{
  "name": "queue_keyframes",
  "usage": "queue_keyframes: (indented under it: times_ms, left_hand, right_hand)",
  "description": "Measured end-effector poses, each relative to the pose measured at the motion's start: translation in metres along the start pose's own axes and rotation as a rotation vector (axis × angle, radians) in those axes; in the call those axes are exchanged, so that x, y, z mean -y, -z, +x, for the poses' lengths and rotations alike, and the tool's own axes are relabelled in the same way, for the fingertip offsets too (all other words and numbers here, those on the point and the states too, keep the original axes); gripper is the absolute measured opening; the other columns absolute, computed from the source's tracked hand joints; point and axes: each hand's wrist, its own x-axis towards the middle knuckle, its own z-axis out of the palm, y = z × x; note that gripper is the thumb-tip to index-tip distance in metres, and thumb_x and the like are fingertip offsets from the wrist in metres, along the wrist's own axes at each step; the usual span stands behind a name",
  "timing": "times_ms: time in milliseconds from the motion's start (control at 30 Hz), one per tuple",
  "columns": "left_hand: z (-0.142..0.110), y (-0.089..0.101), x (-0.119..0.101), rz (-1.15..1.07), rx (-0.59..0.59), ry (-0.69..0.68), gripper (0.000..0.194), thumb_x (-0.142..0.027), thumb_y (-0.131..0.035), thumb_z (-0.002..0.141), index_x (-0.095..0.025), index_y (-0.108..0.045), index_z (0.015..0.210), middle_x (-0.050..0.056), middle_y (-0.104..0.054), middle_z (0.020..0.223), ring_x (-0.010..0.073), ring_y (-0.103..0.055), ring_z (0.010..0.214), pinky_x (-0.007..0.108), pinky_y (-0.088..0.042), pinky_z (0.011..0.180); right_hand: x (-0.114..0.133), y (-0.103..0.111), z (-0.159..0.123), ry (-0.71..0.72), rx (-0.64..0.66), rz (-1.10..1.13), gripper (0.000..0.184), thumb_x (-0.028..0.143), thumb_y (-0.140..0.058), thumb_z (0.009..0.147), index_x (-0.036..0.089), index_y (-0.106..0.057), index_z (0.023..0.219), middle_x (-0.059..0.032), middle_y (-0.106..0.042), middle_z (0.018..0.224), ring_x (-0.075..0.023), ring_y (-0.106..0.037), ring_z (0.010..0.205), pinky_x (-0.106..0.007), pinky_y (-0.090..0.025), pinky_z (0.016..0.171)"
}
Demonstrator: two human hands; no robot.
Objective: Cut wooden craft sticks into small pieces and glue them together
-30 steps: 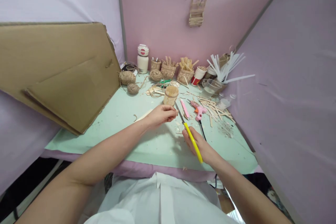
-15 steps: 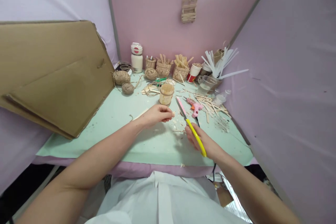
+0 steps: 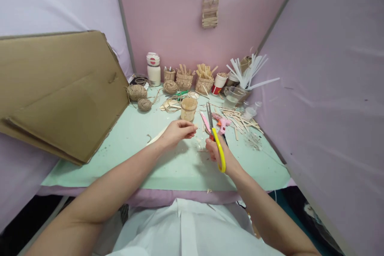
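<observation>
My right hand grips a pair of yellow-handled scissors, whose slightly parted blades point away from me. My left hand is pinched at the fingertips around a small pale wooden piece, mostly hidden by the fingers. Just beyond that hand stands a round cup covered in wooden sticks. Beside the scissor blades lies a pink-handled tool, perhaps a cutter. A pink glue gun rests to the right of the scissors, partly behind them.
Loose wooden sticks are scattered at the right. Twine balls sit at the back left near a large cardboard sheet. Stick-filled containers, a white jar and white glue sticks line the back. A small wooden piece hangs on the wall.
The scissors have turned more upright, and their blades have parted. My right hand has shifted slightly left; my left hand keeps its pinch. The view has tilted a little.
</observation>
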Motion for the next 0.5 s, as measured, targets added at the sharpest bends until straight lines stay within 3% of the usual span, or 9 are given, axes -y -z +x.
queue_keyframes:
  times_ms: [133, 333, 500]
  left_hand:
    - [-0.001, -0.001, 0.0, -0.003, -0.01, -0.015, 0.032, -0.039, -0.077, 0.056, -0.013, -0.064, 0.071, 0.002, -0.06, 0.065, 0.01, -0.055, 0.062, 0.025, -0.043, 0.062]
    - [0.0, -0.001, 0.005, 0.06, 0.011, -0.032, 0.031, -0.038, -0.075, 0.059, -0.013, -0.062, 0.07, -0.001, -0.057, 0.06, 0.0079, -0.05, 0.055, 0.025, -0.04, 0.059]
    - [-0.001, 0.0, 0.006, 0.134, 0.045, 0.004, 0.031, -0.04, -0.073, 0.06, -0.013, -0.063, 0.072, 0.0, -0.059, 0.064, 0.0085, -0.052, 0.057, 0.024, -0.041, 0.059]
  right_hand:
    - [-0.003, 0.0, -0.006, 0.043, 0.027, -0.034, 0.027, 0.046, -0.052, 0.081, 0.022, -0.038, 0.079, 0.0066, -0.039, 0.063, -0.0084, -0.034, 0.049, -0.021, -0.032, 0.045]
    - [0.006, -0.006, 0.008, 0.061, -0.179, -0.029, 0.027, 0.034, -0.06, 0.072, 0.022, -0.037, 0.077, 0.0041, -0.052, 0.069, -0.0088, -0.043, 0.05, -0.023, -0.036, 0.046]
    - [0.003, -0.012, 0.028, 0.089, -0.243, 0.06, 0.028, 0.032, -0.061, 0.07, 0.022, -0.036, 0.079, 0.0031, -0.058, 0.074, -0.0087, -0.046, 0.051, -0.022, -0.037, 0.048]
